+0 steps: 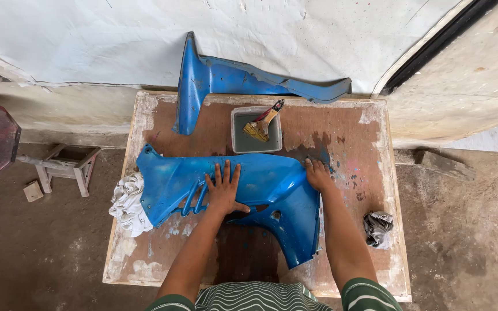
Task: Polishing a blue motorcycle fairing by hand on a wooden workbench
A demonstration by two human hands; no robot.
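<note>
A large blue plastic fairing panel [272, 190] lies across a worn wooden board [364, 144]. My left hand [224, 190] rests flat on the middle of the panel, fingers spread. My right hand [318, 174] presses on the panel's upper right edge, fingers curled; whether it holds anything under the fingers is hidden. A second blue panel [203, 80] lies at the far edge of the board, partly against the wall sheet.
A grey square tub [238, 135] with liquid and a brush [263, 121] stands behind the panel. A white rag [127, 203] hangs at the board's left edge, a crumpled grey rag [378, 228] at the right. A small wooden stool [64, 164] stands on the left.
</note>
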